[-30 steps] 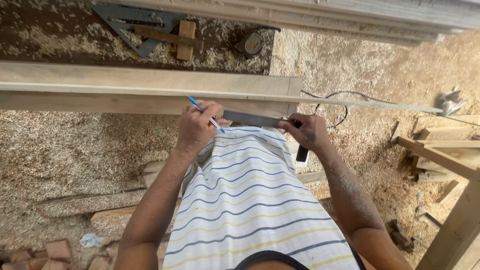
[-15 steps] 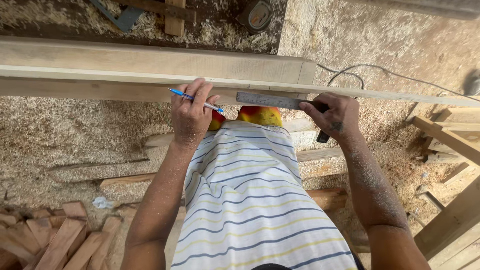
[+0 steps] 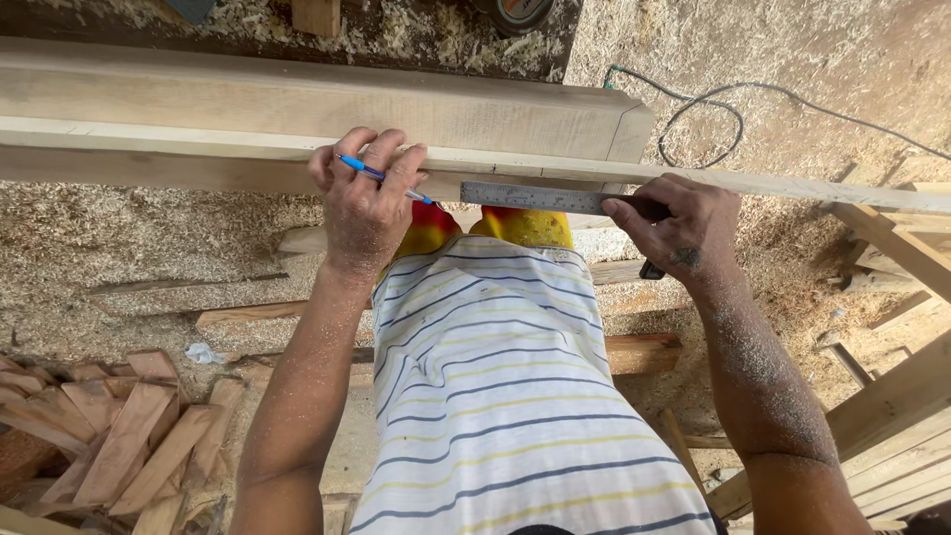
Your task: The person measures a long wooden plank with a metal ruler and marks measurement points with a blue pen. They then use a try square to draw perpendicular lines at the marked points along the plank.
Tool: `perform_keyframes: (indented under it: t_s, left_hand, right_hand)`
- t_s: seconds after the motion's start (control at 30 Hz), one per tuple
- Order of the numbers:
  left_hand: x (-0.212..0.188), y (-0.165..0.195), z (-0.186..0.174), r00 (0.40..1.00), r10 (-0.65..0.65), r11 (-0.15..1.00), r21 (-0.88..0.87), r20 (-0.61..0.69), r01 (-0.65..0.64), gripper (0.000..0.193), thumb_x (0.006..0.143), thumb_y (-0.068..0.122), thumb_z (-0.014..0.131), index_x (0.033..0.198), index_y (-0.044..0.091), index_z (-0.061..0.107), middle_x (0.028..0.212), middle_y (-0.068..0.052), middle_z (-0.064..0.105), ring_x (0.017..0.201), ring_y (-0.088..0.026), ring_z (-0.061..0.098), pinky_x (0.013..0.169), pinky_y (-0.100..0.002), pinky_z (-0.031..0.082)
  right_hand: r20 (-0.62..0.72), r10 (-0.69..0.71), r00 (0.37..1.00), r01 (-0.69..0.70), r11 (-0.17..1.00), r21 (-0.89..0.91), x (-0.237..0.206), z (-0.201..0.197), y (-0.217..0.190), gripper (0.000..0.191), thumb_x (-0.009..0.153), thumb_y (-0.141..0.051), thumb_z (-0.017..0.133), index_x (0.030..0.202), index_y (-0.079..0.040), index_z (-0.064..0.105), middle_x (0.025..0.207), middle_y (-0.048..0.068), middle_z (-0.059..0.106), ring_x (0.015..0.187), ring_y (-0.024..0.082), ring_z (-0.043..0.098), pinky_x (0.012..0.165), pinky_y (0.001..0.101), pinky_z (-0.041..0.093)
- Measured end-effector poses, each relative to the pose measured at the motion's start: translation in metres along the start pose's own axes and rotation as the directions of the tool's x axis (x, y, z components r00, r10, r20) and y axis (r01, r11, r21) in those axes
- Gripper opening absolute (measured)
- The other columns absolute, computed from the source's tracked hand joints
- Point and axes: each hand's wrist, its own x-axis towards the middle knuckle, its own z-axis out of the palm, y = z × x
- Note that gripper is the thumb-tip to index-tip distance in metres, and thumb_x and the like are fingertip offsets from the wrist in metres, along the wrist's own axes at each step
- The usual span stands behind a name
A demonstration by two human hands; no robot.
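Because the long wooden beam (image 3: 297, 109) lies across the person's front at waist level, both hands can work its near edge, above a floor deep in sawdust (image 3: 109, 258) and beside stacked offcuts (image 3: 109, 446). The metal square (image 3: 540, 197) lies flat along that edge so its blade gives a straight guide; the right hand (image 3: 679, 233) grips its handle end, fingers clenched. The left hand (image 3: 367, 198) presses on the beam, a blue pen (image 3: 381, 177) pinched between its fingers, ready beside the blade.

A round object (image 3: 517, 10) with an orange-and-white label on its face lay at the bench's far edge, cut off by the frame. No packages, signs or screens showed.
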Motion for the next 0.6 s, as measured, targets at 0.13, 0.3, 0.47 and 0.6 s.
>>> perform_keyframes:
  t_s: [0.13, 0.3, 0.47, 0.6]
  left_hand:
    - [0.0036, -0.0015, 0.0007, 1.0, 0.001, 1.0, -0.008, -0.011, -0.001, 0.019, 0.095, 0.019, 0.087, 0.111, 0.023, 0.079, 0.119, 0.008, 0.07, 0.12, -0.02, 0.057, 0.109, -0.046, 0.033]
    - [0.0056, -0.0021, 0.0027, 1.0, -0.012, 1.0, -0.026, -0.014, 0.011, 0.017, 0.095, 0.015, 0.087, 0.108, 0.024, 0.079, 0.115, 0.009, 0.07, 0.119, -0.019, 0.058, 0.109, -0.046, 0.033]
    - [0.0055, -0.0032, 0.0039, 1.0, -0.017, 0.999, -0.045, -0.014, 0.016, 0.018, 0.095, 0.014, 0.086, 0.108, 0.024, 0.079, 0.115, 0.008, 0.071, 0.118, -0.02, 0.058, 0.109, -0.046, 0.033]
    - [0.0054, -0.004, 0.0047, 1.0, -0.012, 0.999, -0.031, -0.021, 0.011, 0.019, 0.096, 0.012, 0.086, 0.108, 0.025, 0.079, 0.114, 0.008, 0.071, 0.118, -0.019, 0.058, 0.109, -0.046, 0.032]
  right_hand:
    - [-0.025, -0.006, 1.0, 0.006, 1.0, 0.012, 0.0004, 0.0016, 0.0009, 0.036, 0.097, -0.041, 0.083, 0.088, -0.006, 0.078, 0.071, 0.004, 0.071, 0.06, 0.014, 0.068, 0.052, 0.0311, 0.053]
    - [-0.025, -0.002, 1.0, 0.002, 1.0, 0.025, 0.0014, 0.004, 0.0043, 0.034, 0.098, -0.039, 0.082, 0.092, -0.006, 0.079, 0.074, 0.005, 0.072, 0.061, 0.014, 0.069, 0.053, 0.0303, 0.054]
    - [-0.017, 0.036, 0.999, -0.036, 0.999, 0.038, 0.0025, 0.0052, 0.0051, 0.035, 0.097, -0.039, 0.083, 0.094, -0.005, 0.079, 0.076, 0.006, 0.073, 0.061, 0.014, 0.068, 0.055, 0.0306, 0.055]
    - [-0.005, 0.043, 0.999, -0.043, 0.998, 0.045, 0.0044, 0.004, 0.0041, 0.034, 0.097, -0.038, 0.083, 0.095, -0.005, 0.079, 0.076, 0.006, 0.073, 0.061, 0.014, 0.068, 0.055, 0.0306, 0.054]
